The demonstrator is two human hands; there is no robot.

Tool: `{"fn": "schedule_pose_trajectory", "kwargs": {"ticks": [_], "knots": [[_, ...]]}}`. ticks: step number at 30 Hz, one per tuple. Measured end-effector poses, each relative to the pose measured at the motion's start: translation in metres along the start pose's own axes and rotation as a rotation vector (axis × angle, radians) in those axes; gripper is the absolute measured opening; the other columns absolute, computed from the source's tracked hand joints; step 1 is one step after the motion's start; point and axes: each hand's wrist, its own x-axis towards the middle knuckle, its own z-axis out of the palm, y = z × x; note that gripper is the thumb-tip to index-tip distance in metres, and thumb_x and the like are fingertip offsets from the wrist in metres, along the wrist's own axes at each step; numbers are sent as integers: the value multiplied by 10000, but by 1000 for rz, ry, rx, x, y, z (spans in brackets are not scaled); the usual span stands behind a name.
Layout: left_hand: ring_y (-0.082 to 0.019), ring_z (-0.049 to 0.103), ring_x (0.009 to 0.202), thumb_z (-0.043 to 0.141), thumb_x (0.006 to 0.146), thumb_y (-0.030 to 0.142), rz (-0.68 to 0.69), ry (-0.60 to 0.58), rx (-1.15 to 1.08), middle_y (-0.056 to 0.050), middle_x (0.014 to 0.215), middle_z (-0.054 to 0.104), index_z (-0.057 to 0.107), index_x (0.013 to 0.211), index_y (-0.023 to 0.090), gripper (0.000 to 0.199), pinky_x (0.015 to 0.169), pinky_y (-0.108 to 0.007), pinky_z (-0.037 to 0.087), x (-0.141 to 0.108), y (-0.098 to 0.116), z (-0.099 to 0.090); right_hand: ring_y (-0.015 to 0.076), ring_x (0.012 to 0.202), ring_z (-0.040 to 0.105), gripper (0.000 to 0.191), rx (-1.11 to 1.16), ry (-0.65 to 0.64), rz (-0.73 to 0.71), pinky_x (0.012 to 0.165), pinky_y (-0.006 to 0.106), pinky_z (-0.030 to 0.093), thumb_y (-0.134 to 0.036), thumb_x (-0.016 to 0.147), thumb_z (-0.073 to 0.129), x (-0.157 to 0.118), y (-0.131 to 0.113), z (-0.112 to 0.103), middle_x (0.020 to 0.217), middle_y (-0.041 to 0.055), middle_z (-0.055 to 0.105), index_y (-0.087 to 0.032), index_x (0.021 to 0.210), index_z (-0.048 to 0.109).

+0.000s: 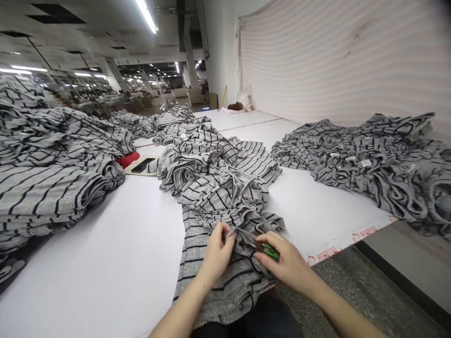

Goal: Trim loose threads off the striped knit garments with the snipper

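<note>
A grey garment with black stripes point(197, 244) lies bunched at the table's front edge and hangs over it. My left hand point(219, 246) pinches a fold of its fabric between thumb and fingers. Just to the right, my right hand point(283, 260) is closed around small green thread snips point(271, 251), mostly hidden by the fingers. Its fingertips are close to the gathered cloth; whether the blades touch it I cannot tell. Beyond my hands, more striped garments point(207, 155) lie heaped and run into this one.
A tall pile of striped garments point(52, 169) stands at the left, another heap point(352, 155) at the right. A phone point(143, 165) lies on a beige board beside a red item point(128, 159). The white tabletop point(120, 263) ends at a red-printed edge. A pale striped sheet point(334, 61) covers the wall.
</note>
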Motion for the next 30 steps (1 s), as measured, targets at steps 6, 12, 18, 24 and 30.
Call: {"fn": "schedule_pose_trajectory", "kwargs": {"ticks": [6, 12, 18, 24, 30], "knots": [[-126, 463, 629, 635, 735, 327, -80, -83, -134, 22, 740, 536, 547, 825, 197, 180, 580, -237, 365, 22, -10, -4, 179, 828, 603, 156, -61, -162, -34, 709, 253, 422, -167, 801, 631, -11, -5, 40, 910, 2, 643, -224, 943, 600], [-187, 522, 809, 567, 826, 391, -47, 221, 84, -15, 837, 570, 546, 851, 214, 180, 720, -288, 393, -38, -14, -38, 165, 766, 576, 113, -38, -107, -32, 682, 250, 409, -144, 841, 515, 12, 5, 41, 806, 3, 592, -201, 758, 567], [-241, 513, 801, 655, 757, 384, 2, 64, 494, -36, 824, 557, 548, 800, 216, 204, 727, -346, 379, -70, -26, -11, 148, 645, 510, 116, 100, -80, -27, 576, 235, 364, -208, 863, 477, 24, -6, 33, 682, -33, 524, -206, 755, 520], [-205, 517, 767, 455, 775, 74, 214, 246, 344, -19, 794, 526, 429, 771, 231, 159, 710, -319, 403, -57, -32, 0, 165, 699, 523, 98, 10, 135, -91, 622, 254, 394, -137, 833, 445, 19, 4, 23, 773, -8, 536, -218, 870, 486], [-183, 529, 768, 476, 733, -15, 595, 268, 355, -15, 815, 532, 457, 856, 243, 287, 716, -301, 433, -62, -34, -8, 184, 811, 568, 264, -101, 29, -132, 718, 287, 435, -26, 762, 419, 12, -2, 18, 902, 24, 570, -220, 895, 540]]}}
